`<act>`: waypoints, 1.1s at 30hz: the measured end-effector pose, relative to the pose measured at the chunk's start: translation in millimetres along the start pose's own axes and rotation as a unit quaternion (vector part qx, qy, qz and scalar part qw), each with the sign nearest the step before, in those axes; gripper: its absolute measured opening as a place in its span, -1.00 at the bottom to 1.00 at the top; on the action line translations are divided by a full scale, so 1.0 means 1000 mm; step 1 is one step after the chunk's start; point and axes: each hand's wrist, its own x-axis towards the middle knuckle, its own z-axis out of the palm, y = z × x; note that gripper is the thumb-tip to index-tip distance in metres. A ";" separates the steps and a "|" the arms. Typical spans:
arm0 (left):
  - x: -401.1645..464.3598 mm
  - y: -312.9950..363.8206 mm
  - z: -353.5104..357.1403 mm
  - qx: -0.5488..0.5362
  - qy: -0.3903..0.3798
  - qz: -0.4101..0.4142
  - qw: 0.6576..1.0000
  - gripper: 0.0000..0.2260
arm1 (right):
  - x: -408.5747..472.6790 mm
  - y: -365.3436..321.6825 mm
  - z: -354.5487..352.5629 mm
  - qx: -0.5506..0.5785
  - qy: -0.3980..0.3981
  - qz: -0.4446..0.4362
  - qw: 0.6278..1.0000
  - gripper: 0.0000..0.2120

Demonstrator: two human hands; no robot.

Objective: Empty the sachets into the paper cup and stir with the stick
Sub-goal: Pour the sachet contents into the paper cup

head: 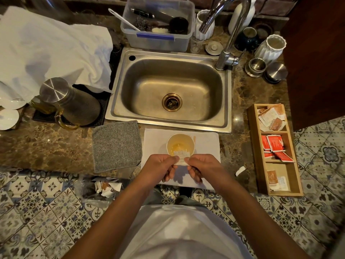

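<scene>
A stainless sink (170, 90) is set into the brown marble surface (46, 144), its tap's top cut off by the frame. To the right stands a wooden organiser (261, 156) with three compartments; the sachets' printing there is too small to read. On a white napkin (207, 144) before the sink stands the paper cup (180, 144), pale liquid inside. The left hand (158, 168) and right hand (203, 168) each pinch one white sachet (182, 157) at the cup's near rim, each grip clamped on it; fingers hide its lower half. A stick (194, 140) is barely visible behind the cup.
</scene>
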 end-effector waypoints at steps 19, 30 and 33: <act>-0.003 -0.001 0.001 0.008 -0.010 0.008 1.000 -0.65 | 0.000 -0.001 0.002 0.019 -0.005 0.000 1.000 -0.67; -0.002 -0.002 0.003 0.012 -0.012 0.017 1.000 -0.66 | -0.003 0.001 0.002 -0.003 0.016 -0.013 1.000 -0.61; -0.001 -0.002 0.003 0.018 -0.011 0.018 1.000 -0.65 | -0.001 0.003 0.001 -0.011 0.040 -0.022 0.999 -0.60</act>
